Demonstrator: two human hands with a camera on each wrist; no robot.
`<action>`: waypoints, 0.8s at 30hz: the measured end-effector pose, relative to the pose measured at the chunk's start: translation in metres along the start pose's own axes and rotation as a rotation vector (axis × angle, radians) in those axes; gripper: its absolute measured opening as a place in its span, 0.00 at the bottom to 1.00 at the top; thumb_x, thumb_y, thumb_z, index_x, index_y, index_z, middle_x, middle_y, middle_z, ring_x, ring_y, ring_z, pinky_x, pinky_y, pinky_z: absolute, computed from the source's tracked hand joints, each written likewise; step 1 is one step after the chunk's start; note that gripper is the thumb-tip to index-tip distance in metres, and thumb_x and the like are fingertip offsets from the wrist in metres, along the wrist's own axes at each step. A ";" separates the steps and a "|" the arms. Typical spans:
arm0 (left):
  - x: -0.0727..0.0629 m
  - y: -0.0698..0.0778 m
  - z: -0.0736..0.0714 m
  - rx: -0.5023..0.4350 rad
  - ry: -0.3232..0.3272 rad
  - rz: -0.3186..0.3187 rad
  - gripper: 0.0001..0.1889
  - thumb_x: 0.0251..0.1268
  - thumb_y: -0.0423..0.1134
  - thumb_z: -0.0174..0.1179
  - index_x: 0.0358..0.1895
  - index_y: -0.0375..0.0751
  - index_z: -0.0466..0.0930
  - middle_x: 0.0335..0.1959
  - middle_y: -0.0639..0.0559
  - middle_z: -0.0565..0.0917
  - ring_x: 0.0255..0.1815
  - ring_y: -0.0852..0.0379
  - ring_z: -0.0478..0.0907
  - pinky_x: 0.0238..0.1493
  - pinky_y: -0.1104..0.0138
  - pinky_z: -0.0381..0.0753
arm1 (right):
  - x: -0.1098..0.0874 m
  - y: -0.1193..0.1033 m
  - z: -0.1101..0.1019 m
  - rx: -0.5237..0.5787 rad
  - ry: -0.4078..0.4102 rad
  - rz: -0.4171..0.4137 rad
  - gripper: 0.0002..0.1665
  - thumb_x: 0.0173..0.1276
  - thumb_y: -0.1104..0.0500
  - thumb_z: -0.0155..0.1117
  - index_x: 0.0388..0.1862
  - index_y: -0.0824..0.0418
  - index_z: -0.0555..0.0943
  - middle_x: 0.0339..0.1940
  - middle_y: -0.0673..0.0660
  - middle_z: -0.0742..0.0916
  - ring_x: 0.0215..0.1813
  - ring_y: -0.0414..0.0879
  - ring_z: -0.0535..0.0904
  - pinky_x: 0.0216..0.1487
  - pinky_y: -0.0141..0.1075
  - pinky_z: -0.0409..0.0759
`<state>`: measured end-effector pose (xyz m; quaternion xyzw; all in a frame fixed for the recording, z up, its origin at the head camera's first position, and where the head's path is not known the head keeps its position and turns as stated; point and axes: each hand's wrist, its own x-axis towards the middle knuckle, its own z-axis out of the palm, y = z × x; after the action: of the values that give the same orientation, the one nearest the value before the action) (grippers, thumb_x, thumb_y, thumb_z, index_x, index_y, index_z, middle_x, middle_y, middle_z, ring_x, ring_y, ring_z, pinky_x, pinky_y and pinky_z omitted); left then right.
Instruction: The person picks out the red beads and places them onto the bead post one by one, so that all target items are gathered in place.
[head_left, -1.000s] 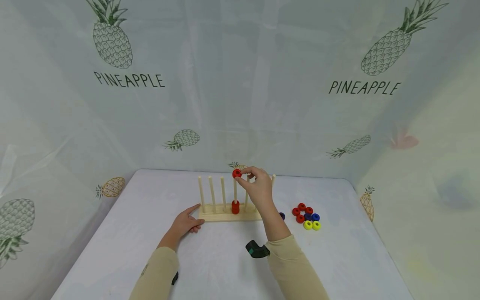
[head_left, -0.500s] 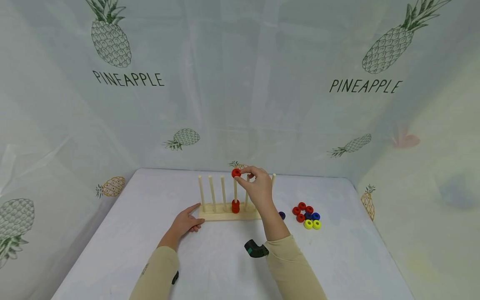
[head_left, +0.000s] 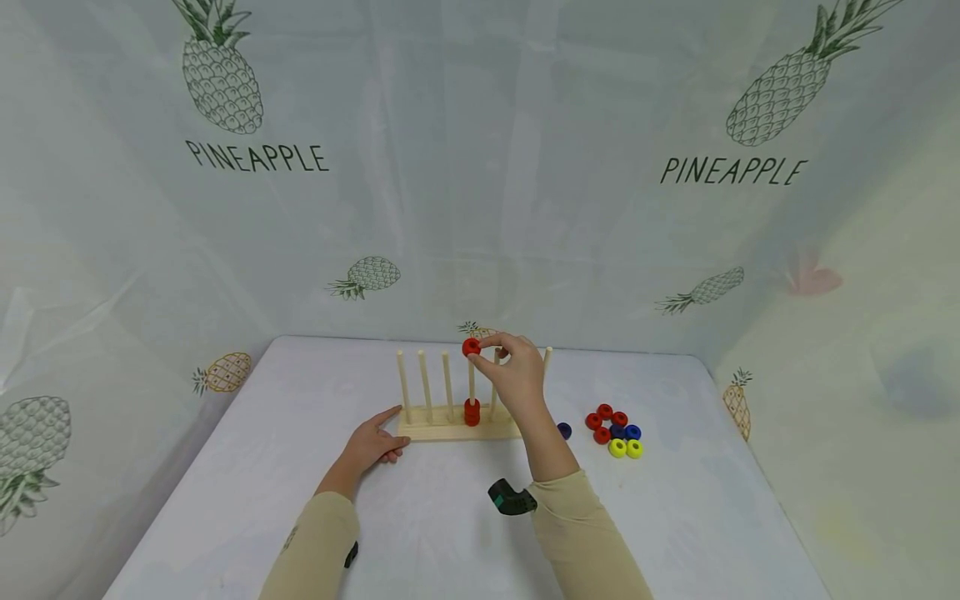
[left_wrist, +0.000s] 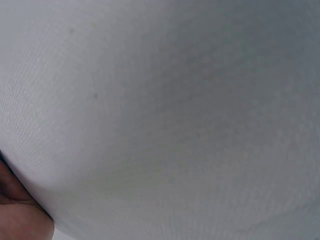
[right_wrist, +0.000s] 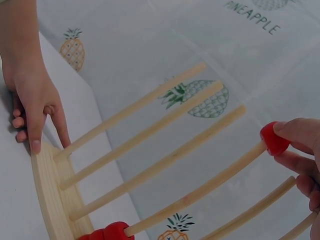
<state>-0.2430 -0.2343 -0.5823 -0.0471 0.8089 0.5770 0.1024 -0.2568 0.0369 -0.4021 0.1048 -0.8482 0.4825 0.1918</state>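
Observation:
My right hand pinches a red bead between thumb and fingertips. In the right wrist view that red bead sits at the tip of a wooden peg. Lower down, red beads are stacked at the foot of the same peg. The peg belongs to a wooden peg stand with several upright pegs. At the stand's left end, my left hand holds the base between thumb and index finger. Only a bit of the left hand shows in the left wrist view.
Right of the stand, loose red beads, blue beads and yellow beads lie grouped on the white table. A dark blue bead lies by the right forearm. A pineapple-print curtain hangs behind.
The red bead in my right hand has shifted slightly left over the peg tip. My left hand and the stand have stayed in place.

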 end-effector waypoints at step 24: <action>0.001 -0.001 -0.001 -0.022 -0.008 -0.001 0.41 0.58 0.32 0.70 0.74 0.39 0.61 0.17 0.47 0.82 0.14 0.61 0.75 0.17 0.71 0.74 | 0.000 0.002 0.000 -0.107 0.003 -0.093 0.10 0.52 0.55 0.80 0.32 0.54 0.89 0.23 0.48 0.80 0.32 0.46 0.73 0.32 0.38 0.67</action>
<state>-0.2436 -0.2350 -0.5827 -0.0465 0.8022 0.5859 0.1053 -0.2571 0.0378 -0.4040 0.1328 -0.8668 0.4270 0.2205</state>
